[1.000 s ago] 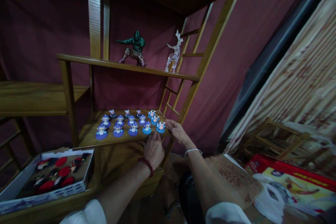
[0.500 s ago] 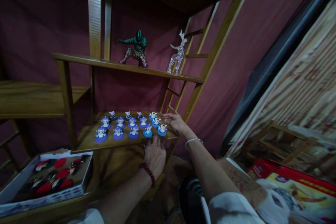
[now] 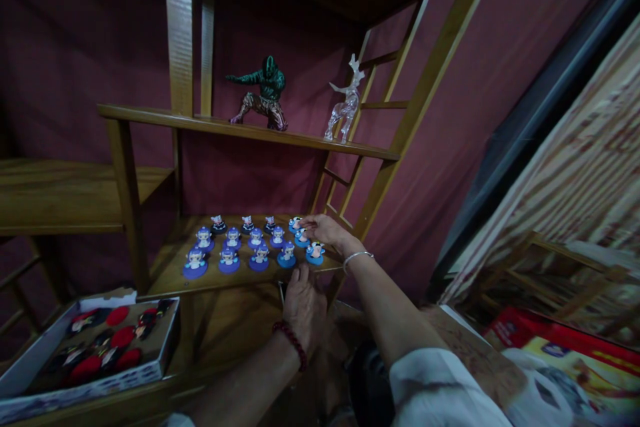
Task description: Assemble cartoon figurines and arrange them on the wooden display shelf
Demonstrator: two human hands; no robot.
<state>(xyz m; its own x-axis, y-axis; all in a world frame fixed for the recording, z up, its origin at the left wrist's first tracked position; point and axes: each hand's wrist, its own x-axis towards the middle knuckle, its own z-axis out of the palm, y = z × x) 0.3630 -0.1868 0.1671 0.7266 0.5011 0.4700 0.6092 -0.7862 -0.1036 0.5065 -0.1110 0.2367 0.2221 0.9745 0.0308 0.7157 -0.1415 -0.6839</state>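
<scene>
Reader: A dim room with a dark red wall (image 3: 260, 177) and a wooden shelf (image 3: 167, 277); what is shown, left to right?

Author: At lower left, an open cardboard box (image 3: 140, 375) holds red-and-black figurines (image 3: 117, 317). On the shelf, purple-based figurines (image 3: 229, 260) stand in two rows, with three black-based figurines (image 3: 247, 223) behind; four blue-based figurines (image 3: 315, 253) occupy the right end.

Reader: And farther right?

Author: The left hand (image 3: 305, 307) lies at the shelf's front edge, just before the blue-based figurines; whether it grips anything cannot be told. The right hand (image 3: 327, 230) reaches in from the side, fingers extended at the rearmost of them; in this dim, soft view, a pinch can be neither confirmed nor excluded.

Reader: Which step is this?

Author: Apparently, handling of the blue-based figurines at the rear. The next move seems to call for light fingertips, since their neighbours stand close.
</scene>
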